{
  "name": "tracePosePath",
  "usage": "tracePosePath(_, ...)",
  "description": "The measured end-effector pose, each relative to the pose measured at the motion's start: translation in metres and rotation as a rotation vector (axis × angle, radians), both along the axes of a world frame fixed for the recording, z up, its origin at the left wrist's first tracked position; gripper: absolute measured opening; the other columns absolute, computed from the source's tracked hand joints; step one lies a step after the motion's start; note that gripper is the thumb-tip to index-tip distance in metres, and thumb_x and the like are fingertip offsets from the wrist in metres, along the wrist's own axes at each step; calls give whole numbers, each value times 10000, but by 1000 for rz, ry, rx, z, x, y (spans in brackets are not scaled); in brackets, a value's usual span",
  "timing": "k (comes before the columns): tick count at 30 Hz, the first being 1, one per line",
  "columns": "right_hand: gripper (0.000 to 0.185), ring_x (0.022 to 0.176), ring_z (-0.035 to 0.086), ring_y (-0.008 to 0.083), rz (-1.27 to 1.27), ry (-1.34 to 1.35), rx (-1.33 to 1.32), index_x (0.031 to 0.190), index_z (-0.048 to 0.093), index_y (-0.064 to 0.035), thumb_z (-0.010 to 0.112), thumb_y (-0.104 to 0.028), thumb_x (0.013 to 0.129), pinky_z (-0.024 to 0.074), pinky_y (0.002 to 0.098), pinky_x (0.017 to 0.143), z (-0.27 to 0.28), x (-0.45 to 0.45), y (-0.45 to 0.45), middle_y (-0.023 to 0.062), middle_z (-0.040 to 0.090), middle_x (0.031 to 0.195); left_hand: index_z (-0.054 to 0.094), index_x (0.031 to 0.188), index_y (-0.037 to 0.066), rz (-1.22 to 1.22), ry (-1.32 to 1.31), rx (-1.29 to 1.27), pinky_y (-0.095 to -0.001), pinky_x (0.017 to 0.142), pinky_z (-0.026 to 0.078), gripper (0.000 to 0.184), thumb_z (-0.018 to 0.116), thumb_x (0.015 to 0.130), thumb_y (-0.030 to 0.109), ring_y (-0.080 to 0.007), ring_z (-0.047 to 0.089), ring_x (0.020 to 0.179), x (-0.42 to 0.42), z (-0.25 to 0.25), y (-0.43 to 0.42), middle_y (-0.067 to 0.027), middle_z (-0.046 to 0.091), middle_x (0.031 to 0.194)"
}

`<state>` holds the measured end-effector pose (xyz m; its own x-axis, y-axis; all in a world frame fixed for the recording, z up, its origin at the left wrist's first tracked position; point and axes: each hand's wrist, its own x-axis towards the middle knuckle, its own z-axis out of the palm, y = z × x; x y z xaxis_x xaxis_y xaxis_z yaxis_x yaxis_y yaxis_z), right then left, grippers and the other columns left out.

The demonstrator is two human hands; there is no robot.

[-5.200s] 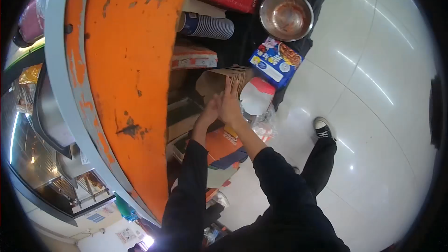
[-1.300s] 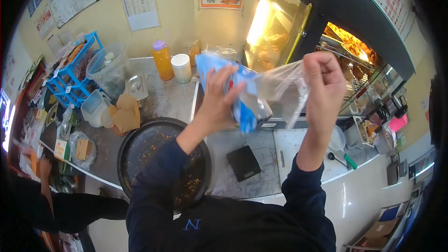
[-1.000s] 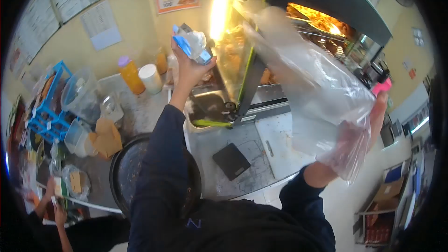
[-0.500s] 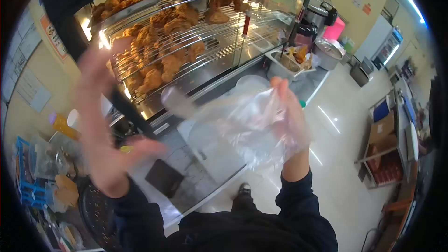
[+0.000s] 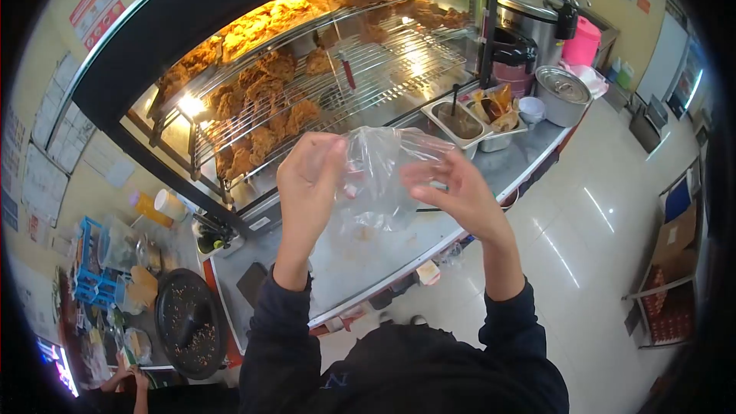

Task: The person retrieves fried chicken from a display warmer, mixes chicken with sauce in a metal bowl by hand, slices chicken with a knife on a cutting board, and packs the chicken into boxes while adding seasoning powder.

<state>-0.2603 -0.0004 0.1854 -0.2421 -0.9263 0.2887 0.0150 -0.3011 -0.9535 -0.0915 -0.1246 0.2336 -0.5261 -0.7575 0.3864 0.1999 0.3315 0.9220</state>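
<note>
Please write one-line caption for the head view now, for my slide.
Two hands hold a clear bag before a lit cabinet of fried chicken.

We're in a food shop's serving kitchen here, a fried-chicken place by the look of it! Right ahead of the hands (image 5: 310, 184), a lit warming cabinet (image 5: 307, 69) glows, wire racks (image 5: 368, 69) inside, fried chicken (image 5: 268, 119) piled on them. Below it runs the counter (image 5: 345, 268), and to the right of the hands sit metal food pans (image 5: 458, 123), a lidded pot (image 5: 563, 92) and a big steel urn (image 5: 527, 19). Over to the left, a squeeze bottle (image 5: 152, 208), a blue rack (image 5: 93, 264) and a wide black pan (image 5: 192, 322) scattered with crumbs. Papers (image 5: 54, 138) cover the wall, and glossy tiles (image 5: 583, 238) stretch across the floor!
</note>
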Motion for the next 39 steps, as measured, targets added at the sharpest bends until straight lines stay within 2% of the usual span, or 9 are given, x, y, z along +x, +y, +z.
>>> tracePosePath(1,414,954,592,143,-33,-59,-18,1186,499,10,665,-128,833,468,276,817,1,3,0,87,639,972,577,952,-10,35,-15,-86,-220,448,471,179,540,924,163,-104,609,661,-2,-4,-2,-34,585,789)
tracePosePath(7,155,707,602,92,-111,-131,-56,902,648,35,640,-111,850,470,206,678,-2,-5,-13,54,649,800,569,1031,-16,94,100,107,-264,746,484,262,481,950,217,-136,590,882,15,-16,-26,-103,580,998)
tracePosePath(12,90,711,582,71,-151,103,-77,805,619,13,606,-56,862,479,216,677,20,19,-30,29,615,719,543,1092,-8,878,420,-359,-292,859,430,220,498,919,119,-169,563,898,59,-12,10,-124,580,1057)
tracePosePath(16,118,711,561,58,-91,264,-8,735,600,-5,613,-25,850,448,208,660,4,37,-52,4,589,700,482,1053,8,263,-84,-768,-292,777,447,276,621,817,41,-152,571,849,78,-11,74,-91,576,953)
tracePosePath(19,111,620,511,87,-105,449,-217,696,573,-7,669,-5,753,403,227,579,21,84,-57,24,548,658,518,985,-3,273,48,-156,-277,716,474,301,691,738,2,-172,593,801,57,-41,52,-60,581,862)
tracePosePath(29,321,547,432,136,-39,520,-89,711,520,-33,816,-101,606,397,246,545,20,68,-78,29,467,639,474,861,54,-53,433,380,-213,601,453,145,589,830,-29,-69,549,676,85,-83,-20,-35,574,807)
tracePosePath(32,410,633,478,140,-236,400,-176,885,535,-39,823,-97,600,414,247,628,32,30,-80,15,513,723,476,842,57,195,230,176,-208,530,431,146,605,834,-11,-64,510,573,76,-68,-19,-20,577,772)
tracePosePath(34,424,792,587,232,-606,768,-410,1000,549,-50,777,-38,642,450,316,711,48,23,-64,85,592,873,531,865,43,397,142,-95,-234,498,423,106,618,826,-4,-90,526,539,49,-67,-20,-43,588,736)
tracePosePath(39,306,834,599,286,-419,726,-479,1023,563,-14,617,52,729,466,372,747,-8,45,-62,101,604,943,579,905,21,547,89,-755,-262,490,423,127,612,797,-37,-156,560,537,-24,-56,-13,-68,568,681)
